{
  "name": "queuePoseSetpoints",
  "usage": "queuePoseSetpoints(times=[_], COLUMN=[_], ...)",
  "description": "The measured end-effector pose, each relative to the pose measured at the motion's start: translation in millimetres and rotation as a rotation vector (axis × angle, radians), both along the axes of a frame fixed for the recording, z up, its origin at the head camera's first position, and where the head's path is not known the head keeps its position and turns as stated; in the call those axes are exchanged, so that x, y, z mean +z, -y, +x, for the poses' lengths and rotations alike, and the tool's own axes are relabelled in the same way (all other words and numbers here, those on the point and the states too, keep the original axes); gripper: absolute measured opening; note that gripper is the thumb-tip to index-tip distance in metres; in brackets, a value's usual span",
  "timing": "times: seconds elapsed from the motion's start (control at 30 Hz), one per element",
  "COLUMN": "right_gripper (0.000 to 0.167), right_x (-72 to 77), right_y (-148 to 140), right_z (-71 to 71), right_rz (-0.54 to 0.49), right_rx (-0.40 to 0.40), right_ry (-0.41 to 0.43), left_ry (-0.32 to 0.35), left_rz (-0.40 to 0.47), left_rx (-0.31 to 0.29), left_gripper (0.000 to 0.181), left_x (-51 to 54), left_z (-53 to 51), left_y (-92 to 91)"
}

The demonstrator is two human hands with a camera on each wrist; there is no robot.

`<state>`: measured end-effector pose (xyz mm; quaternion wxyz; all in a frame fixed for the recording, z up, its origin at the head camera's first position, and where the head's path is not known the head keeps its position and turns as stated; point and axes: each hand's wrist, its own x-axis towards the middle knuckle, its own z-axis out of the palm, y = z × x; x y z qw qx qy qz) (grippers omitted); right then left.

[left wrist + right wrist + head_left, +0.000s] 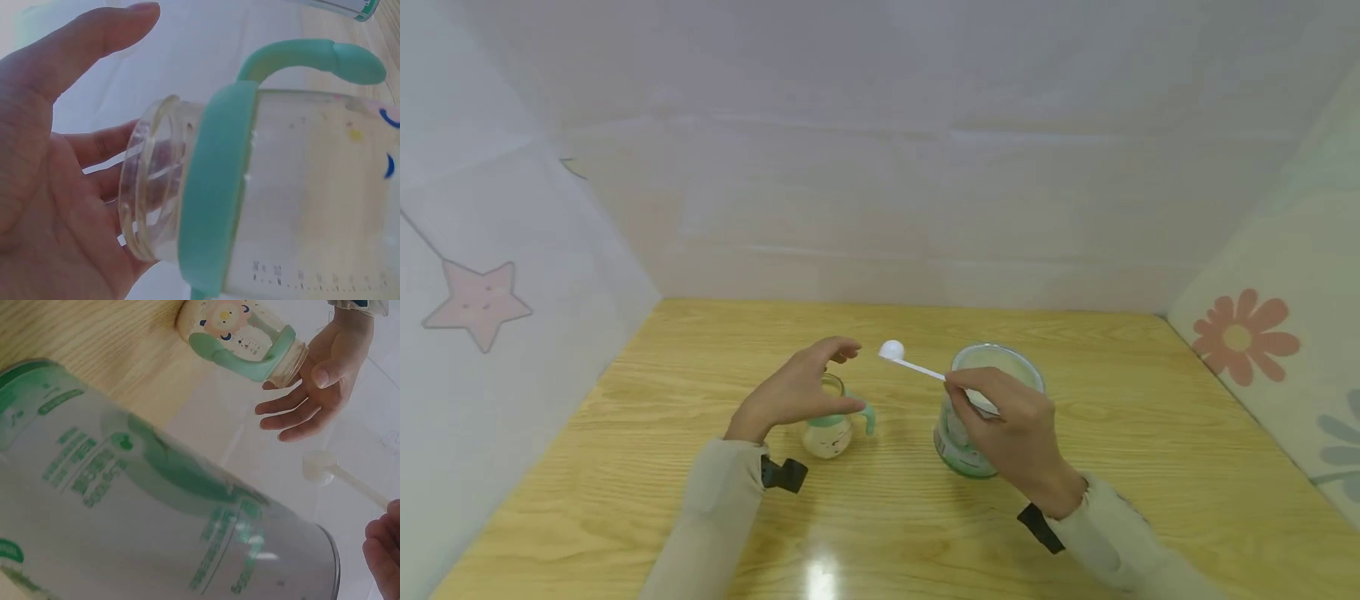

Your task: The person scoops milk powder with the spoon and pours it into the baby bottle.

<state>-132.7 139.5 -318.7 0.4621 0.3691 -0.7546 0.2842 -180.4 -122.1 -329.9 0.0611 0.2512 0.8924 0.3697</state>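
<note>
My right hand (1011, 429) pinches the thin handle of a white measuring scoop (892, 351), whose round bowl points left, level above the table between can and bottle. Below that hand stands a green and white milk powder can (150, 506) with its top off. My left hand (801, 387) is spread beside the neck of a clear baby bottle (312, 194) with a mint-green collar and handle (294, 59). The bottle stands upright with no lid, and a cartoon face is printed on it. Whether the left fingers touch the neck, I cannot tell.
Both things stand on a wood-grain table (880, 533). Pale sheets close it in at the back and both sides, with a pink star (478, 302) on the left one and a red flower (1243, 337) on the right. Dark straps sit at both wrists.
</note>
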Motion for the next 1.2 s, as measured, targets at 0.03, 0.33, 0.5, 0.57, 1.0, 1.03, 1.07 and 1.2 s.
queuePoseSetpoints(times=[0.03,0.33,0.5,0.57,1.0,1.03,1.07,1.2], right_gripper=[0.033,0.034,0.037,0.038,0.041,0.041,0.041,0.042], right_x=[0.5,5.5,9.3,10.7,18.2,18.6,19.0,20.6], right_y=[-2,-17,-27,-32,-55,-57,-58,-61], right_z=[0.3,-1.0,0.6,1.2,4.4,4.6,4.7,5.7], right_rz=[-0.007,-0.035,-0.055,-0.061,-0.075,-0.070,-0.063,-0.024], right_rx=[-0.003,-0.034,-0.078,-0.092,-0.122,-0.126,-0.129,-0.159], right_ry=[-0.007,-0.058,-0.077,-0.076,-0.058,-0.059,-0.057,-0.039], left_ry=[-0.001,-0.032,-0.048,-0.049,-0.012,-0.010,-0.011,0.015], left_rz=[-0.002,-0.018,-0.033,-0.036,-0.007,-0.004,0.001,0.007], left_rx=[-0.002,-0.032,-0.051,-0.051,-0.088,-0.094,-0.101,-0.112], left_gripper=[0.075,0.073,0.074,0.074,0.074,0.074,0.074,0.077], left_x=[1.3,11.2,15.1,16.4,21.6,21.2,20.9,18.1], left_z=[0.0,-0.7,-0.7,-0.5,0.0,-0.2,-0.3,-0.6], left_y=[-1.7,-16.1,-25.4,-29.0,-51.6,-53.7,-55.8,-64.0])
